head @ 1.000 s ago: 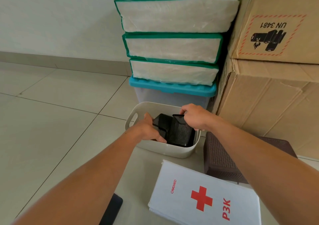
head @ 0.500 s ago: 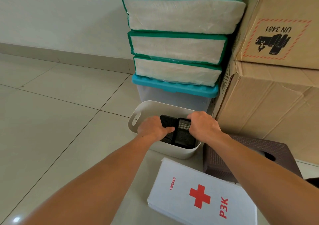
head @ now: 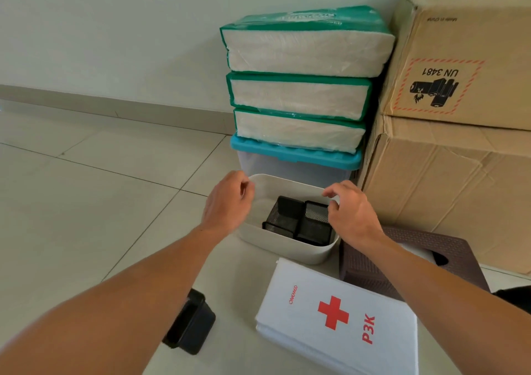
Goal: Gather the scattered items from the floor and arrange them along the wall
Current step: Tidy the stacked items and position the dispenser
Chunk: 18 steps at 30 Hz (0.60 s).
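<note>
Low at the left, a small black plastic tray (head: 191, 325) lies on the pale tiled floor (head: 86, 202), partly hidden under the person's left forearm. Further in, the left hand (head: 227, 202) hovers at the left rim of a white oval plastic basket (head: 287, 248), its fingers loosely curled and holding nothing that I can see; whether the fingertips touch the rim I cannot tell. Inside the basket stands a black wire-mesh desk organiser (head: 298, 221), upright, towards the right end. The right hand (head: 349, 212) is at the basket's right rim, fingers bent and relaxed, just beside the organiser and gripping nothing.

Behind the basket a clear storage box with a turquoise lid (head: 296, 159) sits against the wall, carrying three stacked green-edged packs of white tissue (head: 301, 87). In front of the basket lies a white first-aid case with a red cross (head: 339, 317), flat on the floor. To its right is a dark brown woven tissue box (head: 431, 248), partly covered by the right forearm. Two large brown cardboard cartons (head: 459, 144) are stacked at the far right.
</note>
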### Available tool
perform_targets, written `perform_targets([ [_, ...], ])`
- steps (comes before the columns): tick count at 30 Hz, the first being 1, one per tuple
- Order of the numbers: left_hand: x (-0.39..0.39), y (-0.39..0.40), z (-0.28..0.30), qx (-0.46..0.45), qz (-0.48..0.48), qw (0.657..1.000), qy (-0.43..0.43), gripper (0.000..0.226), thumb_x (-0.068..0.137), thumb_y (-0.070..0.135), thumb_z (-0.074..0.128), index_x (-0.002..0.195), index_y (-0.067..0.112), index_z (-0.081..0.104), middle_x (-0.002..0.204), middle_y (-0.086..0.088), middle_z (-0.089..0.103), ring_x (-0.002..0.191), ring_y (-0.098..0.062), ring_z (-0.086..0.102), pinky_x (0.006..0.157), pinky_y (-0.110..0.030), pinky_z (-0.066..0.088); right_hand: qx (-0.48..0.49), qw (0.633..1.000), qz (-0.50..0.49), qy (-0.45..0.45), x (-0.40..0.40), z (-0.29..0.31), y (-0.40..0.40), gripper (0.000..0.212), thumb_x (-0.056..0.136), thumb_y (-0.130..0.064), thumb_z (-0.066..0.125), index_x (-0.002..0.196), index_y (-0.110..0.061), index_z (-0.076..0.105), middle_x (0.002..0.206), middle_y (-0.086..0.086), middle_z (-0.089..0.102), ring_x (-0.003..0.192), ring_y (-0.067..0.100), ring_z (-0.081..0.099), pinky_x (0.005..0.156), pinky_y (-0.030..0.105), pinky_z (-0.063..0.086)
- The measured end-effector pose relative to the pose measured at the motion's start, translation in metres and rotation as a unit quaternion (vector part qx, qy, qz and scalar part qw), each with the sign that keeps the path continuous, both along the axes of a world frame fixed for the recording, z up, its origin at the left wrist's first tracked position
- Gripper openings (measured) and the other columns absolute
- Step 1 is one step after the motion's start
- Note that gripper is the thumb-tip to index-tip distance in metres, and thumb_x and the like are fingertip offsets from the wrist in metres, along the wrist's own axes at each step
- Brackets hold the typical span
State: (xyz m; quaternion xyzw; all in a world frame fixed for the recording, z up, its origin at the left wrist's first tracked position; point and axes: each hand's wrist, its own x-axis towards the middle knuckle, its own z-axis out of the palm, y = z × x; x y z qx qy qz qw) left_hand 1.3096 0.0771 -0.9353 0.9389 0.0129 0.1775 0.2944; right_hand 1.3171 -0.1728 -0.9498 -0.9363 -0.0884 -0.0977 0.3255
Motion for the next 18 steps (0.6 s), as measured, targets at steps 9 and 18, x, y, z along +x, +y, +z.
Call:
perform_targets([
  [9, -0.097, 0.073, -0.012, 0.203, -0.053, 0.909, 0.36, 0.083, 0.061, 0.088, 0.057, 0.122, 0.034, 0.04, 0.121, 0.011, 0.04, 0.112, -0.015, 0.049, 0.098, -0.042, 0.042, -0.123, 0.974, 0.186, 0.045, -0.033, 0.032, 0.069, 0.021, 0.098, -0.02, 0.049, 0.107, -0.023, 0.068, 0.113, -0.004, 0.065, 0.103, 0.019, 0.061, 0.092, 0.041, 0.052],
  [18, -0.113, 0.06, 0.009, 0.241, -0.048, 0.778, 0.578, 0.14, 0.053, 0.058, 0.083, 0.152, 0.033, -0.014, 0.154, -0.004, 0.032, 0.128, -0.032, 0.05, 0.096, -0.047, 0.052, -0.213, 0.917, 0.302, 0.148, -0.073, 0.042, 0.1, 0.03, 0.1, -0.025, 0.046, 0.126, -0.027, 0.062, 0.13, -0.005, 0.062, 0.114, 0.019, 0.06, 0.099, 0.038, 0.048],
])
